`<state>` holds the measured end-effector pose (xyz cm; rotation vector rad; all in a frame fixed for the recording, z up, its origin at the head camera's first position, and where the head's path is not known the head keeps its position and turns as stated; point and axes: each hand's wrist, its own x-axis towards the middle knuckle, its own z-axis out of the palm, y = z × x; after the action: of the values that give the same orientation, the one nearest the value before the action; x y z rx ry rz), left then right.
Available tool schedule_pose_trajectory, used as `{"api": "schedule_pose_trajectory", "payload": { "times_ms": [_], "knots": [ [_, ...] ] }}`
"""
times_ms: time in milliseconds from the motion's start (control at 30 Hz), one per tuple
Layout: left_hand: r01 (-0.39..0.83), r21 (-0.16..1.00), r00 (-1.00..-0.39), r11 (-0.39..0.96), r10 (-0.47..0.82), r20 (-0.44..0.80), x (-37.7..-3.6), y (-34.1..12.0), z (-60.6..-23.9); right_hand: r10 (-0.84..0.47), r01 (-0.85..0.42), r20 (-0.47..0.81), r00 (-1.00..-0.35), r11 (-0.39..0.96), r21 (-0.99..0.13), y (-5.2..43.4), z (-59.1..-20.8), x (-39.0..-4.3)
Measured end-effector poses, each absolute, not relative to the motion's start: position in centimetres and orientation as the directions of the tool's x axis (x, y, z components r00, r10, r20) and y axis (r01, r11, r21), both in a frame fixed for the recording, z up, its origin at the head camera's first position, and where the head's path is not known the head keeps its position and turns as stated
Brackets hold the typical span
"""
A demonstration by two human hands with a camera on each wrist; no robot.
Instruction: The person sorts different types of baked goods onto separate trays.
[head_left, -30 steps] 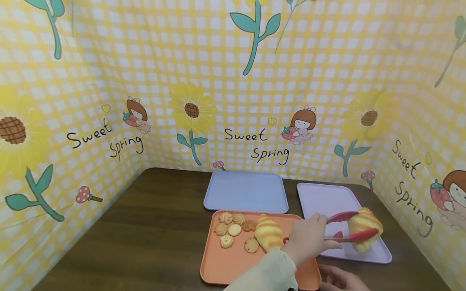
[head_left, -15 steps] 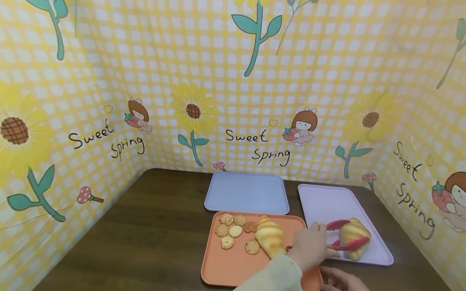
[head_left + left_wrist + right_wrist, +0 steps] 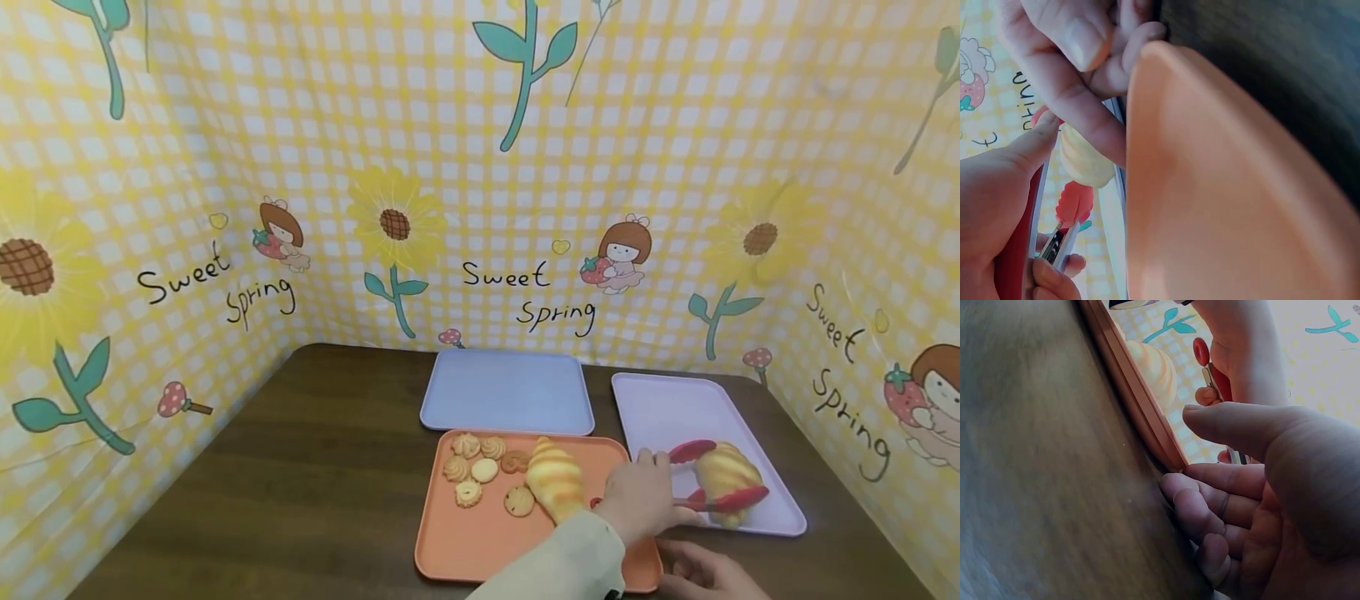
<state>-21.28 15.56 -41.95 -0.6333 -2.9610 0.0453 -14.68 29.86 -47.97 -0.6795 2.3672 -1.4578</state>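
Observation:
My left hand [image 3: 641, 500] grips the red-and-metal tongs [image 3: 705, 500], which reach right over the lilac tray [image 3: 675, 408]. Between the tong tips lies a striped, croissant-shaped bread [image 3: 727, 477], low over or on that tray; I cannot tell how firmly the tips press it. At the orange tray's [image 3: 465, 550] near right corner is my right hand [image 3: 708, 575]. In the right wrist view its fingertips [image 3: 1191, 509] touch the corner, loosely bent, with the thumb apart. A second striped bread [image 3: 555, 482] sits on the orange tray, its lower end hidden by my left sleeve.
Several small cookies [image 3: 483, 471] lie on the orange tray's left part. A blue tray [image 3: 506, 392] stands behind it on the dark wooden table [image 3: 300, 475]. Yellow checked cloth [image 3: 450, 125] walls off the back and both sides.
My left hand and the tongs have moved down and slightly left, lowering the bread toward the lilac tray. The tips sit around it still. My right hand has stayed at the orange tray's corner.

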Motion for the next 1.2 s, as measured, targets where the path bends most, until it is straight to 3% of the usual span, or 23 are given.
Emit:
{"api": "schedule_pose_trajectory", "payload": {
  "times_ms": [200, 533, 800, 967, 1200],
  "knots": [
    [0.396, 0.032, -0.914, 0.918, 0.391, 0.104, -21.6, 15.4, -42.2, -0.534, -0.284, 0.043, -0.844, 0.378, -0.882, 29.8, -48.1, -14.9],
    [0.433, 0.244, -0.892, 0.868, 0.374, 0.254, -21.8, 14.0, -41.3, -0.568, -0.394, 0.171, -0.805, 0.295, -0.871, 30.3, -49.5, -14.8],
    [0.42, 0.272, -0.904, 0.866, 0.373, 0.209, -21.9, 11.0, -39.2, -0.57, -0.354, 0.138, -0.81, 0.287, -0.89, 29.9, -49.2, -14.9],
    [0.381, 0.247, -0.921, 0.891, 0.341, 0.19, -21.8, 8.7, -38.3, -0.524, -0.229, 0.01, -0.851, 0.355, -0.906, 29.6, -48.4, -14.8],
    [0.369, 0.212, -0.918, 0.905, 0.32, 0.233, -21.7, 4.3, -38.9, -0.487, -0.175, -0.053, -0.872, 0.411, -0.895, 29.5, -47.8, -14.5]
  ]
}}
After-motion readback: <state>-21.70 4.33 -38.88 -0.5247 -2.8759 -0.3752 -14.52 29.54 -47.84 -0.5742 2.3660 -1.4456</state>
